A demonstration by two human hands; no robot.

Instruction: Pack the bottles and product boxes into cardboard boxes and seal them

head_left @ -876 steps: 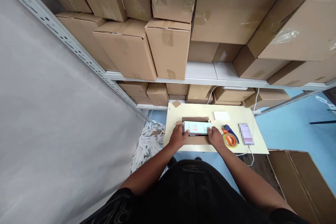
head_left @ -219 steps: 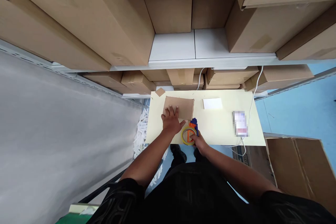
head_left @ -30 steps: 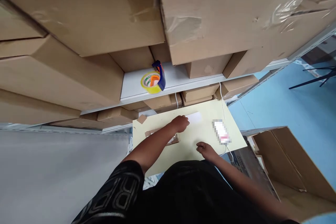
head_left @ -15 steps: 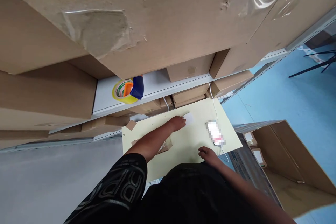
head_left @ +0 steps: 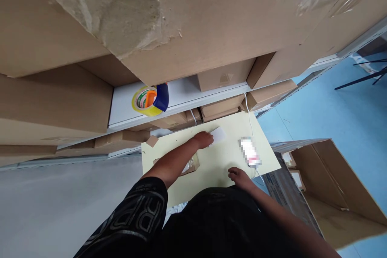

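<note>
White paper (head_left: 219,135) is on the surface (head_left: 216,165), lower middle of the frame. Left hand (head_left: 204,140) is at its edge, can't tell if it's gripping. Right hand (head_left: 238,176) is lower down, kinda loose, half-curled.

A brown cardboard square (head_left: 152,141), a brown cardboard box (head_left: 193,165) and a blurred phone (head_left: 249,152) are held by a pale yellow table (head_left: 211,173); a yellow tape roll (head_left: 151,111) is held by a white shelf (head_left: 184,92).
</note>
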